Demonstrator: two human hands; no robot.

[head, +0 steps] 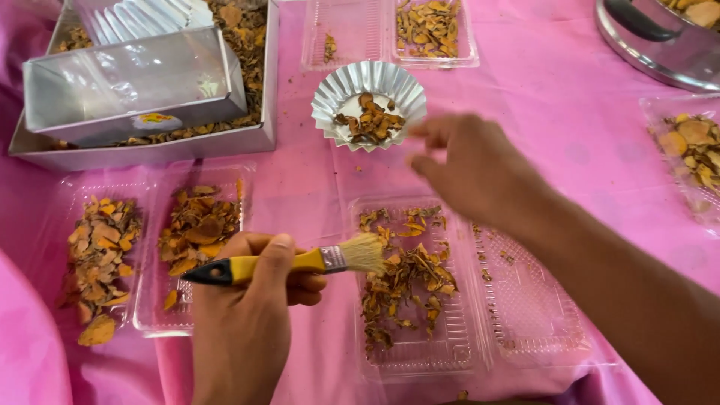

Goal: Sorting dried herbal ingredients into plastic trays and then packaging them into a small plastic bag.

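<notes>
Our left hand [244,330] clamps a yellow brush [300,262] at frame centre; right hand [469,169], grip loosely spread, hovers beside the foil cup [337,90].

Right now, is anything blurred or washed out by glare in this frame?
Head view: the right hand is motion-blurred; the left hand and paintbrush look sharp. Glare whitens the metal box and fluted foil cup. Lighting is bright and even.

A hinged clear plastic clamshell package [480,300] lies open at six o'clock, another [161,247] at nine, a third [390,34] at twelve, a fourth [686,157] at three. A small oval yellow-and-white label [155,120] marks the metal tray [135,82] at ten.
</notes>
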